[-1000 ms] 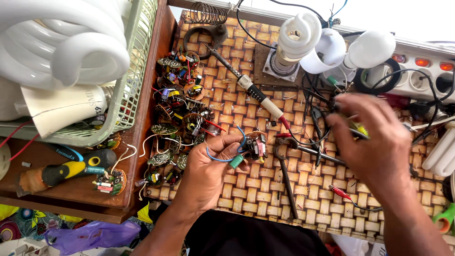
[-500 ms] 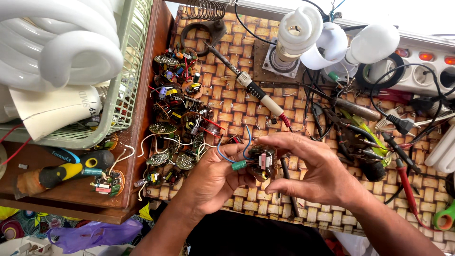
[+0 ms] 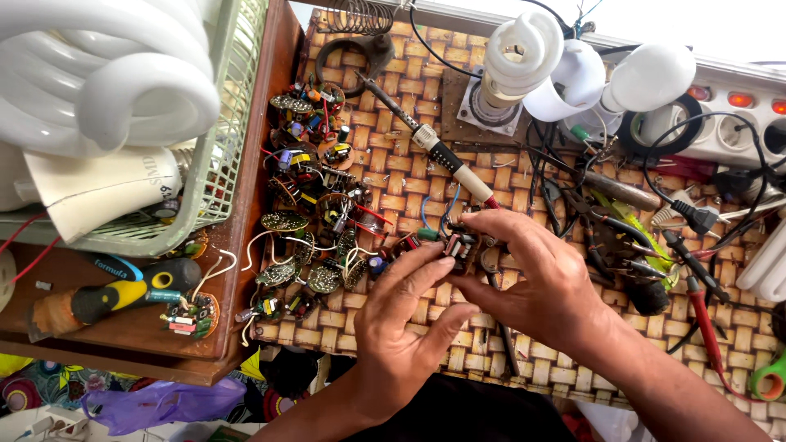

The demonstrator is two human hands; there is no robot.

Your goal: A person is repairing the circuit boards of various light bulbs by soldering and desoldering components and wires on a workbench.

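Two bare hands meet over a woven mat (image 3: 393,172) on a table. The left hand (image 3: 401,327) and right hand (image 3: 532,278) together pinch a small round circuit board (image 3: 460,245) between thumbs and fingers, held just above the mat. A pile of similar boards (image 3: 315,205) lies to the left, and a soldering iron (image 3: 426,139) lies just behind the hands.

A woven mat (image 3: 409,172) covers the bench beneath the hands; a wooden shelf (image 3: 123,327) sits left, daylight falling from above.
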